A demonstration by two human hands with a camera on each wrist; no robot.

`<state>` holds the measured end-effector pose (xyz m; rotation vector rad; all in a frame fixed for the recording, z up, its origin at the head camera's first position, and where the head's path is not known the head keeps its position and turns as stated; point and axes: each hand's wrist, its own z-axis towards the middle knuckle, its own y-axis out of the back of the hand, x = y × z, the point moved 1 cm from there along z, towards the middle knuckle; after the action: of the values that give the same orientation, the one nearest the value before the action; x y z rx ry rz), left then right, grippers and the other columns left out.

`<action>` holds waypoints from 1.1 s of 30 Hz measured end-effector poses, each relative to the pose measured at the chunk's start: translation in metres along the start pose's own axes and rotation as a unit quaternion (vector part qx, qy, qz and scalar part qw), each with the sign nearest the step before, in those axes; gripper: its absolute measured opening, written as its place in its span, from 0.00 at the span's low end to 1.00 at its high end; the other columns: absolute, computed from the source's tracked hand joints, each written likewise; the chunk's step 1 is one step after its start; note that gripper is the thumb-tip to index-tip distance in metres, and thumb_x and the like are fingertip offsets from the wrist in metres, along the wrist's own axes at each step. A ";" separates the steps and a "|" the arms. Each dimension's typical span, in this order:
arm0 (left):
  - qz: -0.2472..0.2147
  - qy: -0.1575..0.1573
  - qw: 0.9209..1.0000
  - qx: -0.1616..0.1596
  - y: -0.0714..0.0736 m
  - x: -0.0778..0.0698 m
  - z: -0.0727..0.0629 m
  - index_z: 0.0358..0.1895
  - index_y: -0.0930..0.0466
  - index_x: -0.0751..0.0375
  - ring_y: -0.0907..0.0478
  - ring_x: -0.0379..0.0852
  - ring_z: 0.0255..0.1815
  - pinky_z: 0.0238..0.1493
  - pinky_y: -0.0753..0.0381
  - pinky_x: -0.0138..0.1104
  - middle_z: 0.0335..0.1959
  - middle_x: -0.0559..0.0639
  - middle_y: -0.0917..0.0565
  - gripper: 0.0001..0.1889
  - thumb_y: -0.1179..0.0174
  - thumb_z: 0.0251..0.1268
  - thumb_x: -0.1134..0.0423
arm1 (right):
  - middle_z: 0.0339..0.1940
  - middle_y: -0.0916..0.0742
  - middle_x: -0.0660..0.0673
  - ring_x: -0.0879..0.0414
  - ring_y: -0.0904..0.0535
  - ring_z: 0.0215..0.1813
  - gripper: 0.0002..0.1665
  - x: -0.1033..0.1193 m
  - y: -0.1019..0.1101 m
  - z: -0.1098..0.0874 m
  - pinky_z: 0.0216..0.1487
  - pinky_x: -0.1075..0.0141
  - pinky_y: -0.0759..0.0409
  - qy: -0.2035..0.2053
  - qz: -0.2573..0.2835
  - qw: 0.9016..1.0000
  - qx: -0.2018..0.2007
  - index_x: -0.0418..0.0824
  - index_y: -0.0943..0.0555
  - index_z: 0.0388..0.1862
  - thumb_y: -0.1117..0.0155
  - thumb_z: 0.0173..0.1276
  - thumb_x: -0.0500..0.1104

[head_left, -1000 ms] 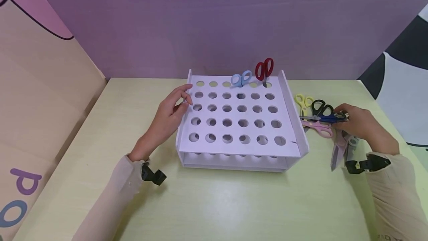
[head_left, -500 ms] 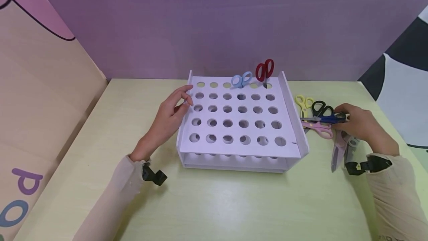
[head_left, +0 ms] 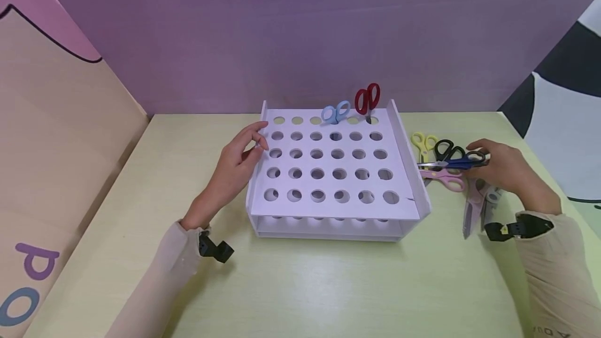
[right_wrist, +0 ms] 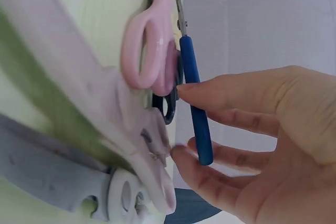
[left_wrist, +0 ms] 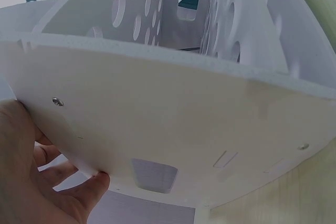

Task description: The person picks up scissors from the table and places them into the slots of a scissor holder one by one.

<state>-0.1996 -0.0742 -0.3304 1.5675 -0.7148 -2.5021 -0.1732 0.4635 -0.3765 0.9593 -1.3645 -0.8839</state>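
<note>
A white rack [head_left: 327, 163] with rows of round holes stands mid-table. My left hand [head_left: 239, 160] holds its left side panel [left_wrist: 173, 114] by the edge; in the left wrist view the thumb touches the panel and some fingers are behind it. Light blue scissors [head_left: 335, 112] and red-handled scissors [head_left: 368, 99] stand handles up in the back row of holes. My right hand [head_left: 504, 168] pinches the handle of blue scissors [right_wrist: 197, 100] between thumb and fingers, above a pile of scissors. Their blades point left toward the rack.
Right of the rack lie yellow scissors [head_left: 424, 145], black scissors [head_left: 446, 149], pink scissors [head_left: 448, 180], pale mauve scissors [head_left: 474, 205] and grey scissors [head_left: 490, 205], partly overlapping. A purple panel [head_left: 300, 35] closes off the table's back edge.
My right hand has risen slightly with the blue scissors, whose handle loop shows more clearly. My left hand stays on the rack. The head view has shifted a little.
</note>
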 end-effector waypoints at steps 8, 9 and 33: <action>-0.003 -0.001 1.000 0.000 0.000 -0.001 0.000 0.40 0.25 0.66 0.35 0.49 0.72 0.64 0.25 0.45 0.71 0.48 0.29 0.06 0.52 0.73 0.73 | 0.53 0.24 0.18 0.31 0.22 0.45 0.43 0.001 0.006 -0.002 0.35 0.51 0.23 -0.003 0.014 1.000 0.008 0.24 0.33 0.64 0.23 0.56 0.42; -0.004 -0.002 1.000 0.000 0.000 -0.001 0.000 0.40 0.25 0.66 0.35 0.49 0.72 0.63 0.25 0.45 0.71 0.48 0.29 0.06 0.52 0.73 0.73 | 0.53 0.24 0.19 0.31 0.21 0.45 0.44 0.001 0.007 -0.002 0.34 0.55 0.23 -0.005 0.015 1.000 0.012 0.24 0.34 0.65 0.23 0.57 0.43; -0.006 0.006 1.000 0.000 -0.001 0.000 0.000 0.39 0.25 0.65 0.35 0.47 0.72 0.64 0.25 0.43 0.71 0.46 0.29 0.06 0.52 0.73 0.72 | 0.43 0.15 0.31 0.48 0.15 0.32 0.42 0.021 0.032 -0.015 0.32 0.61 0.24 -0.016 0.078 0.996 0.031 0.32 0.41 0.68 0.28 0.63 0.38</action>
<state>-0.1998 -0.0735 -0.3305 1.5905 -0.7064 -2.4975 -0.1588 0.4567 -0.3389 0.8749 -1.4804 -0.7449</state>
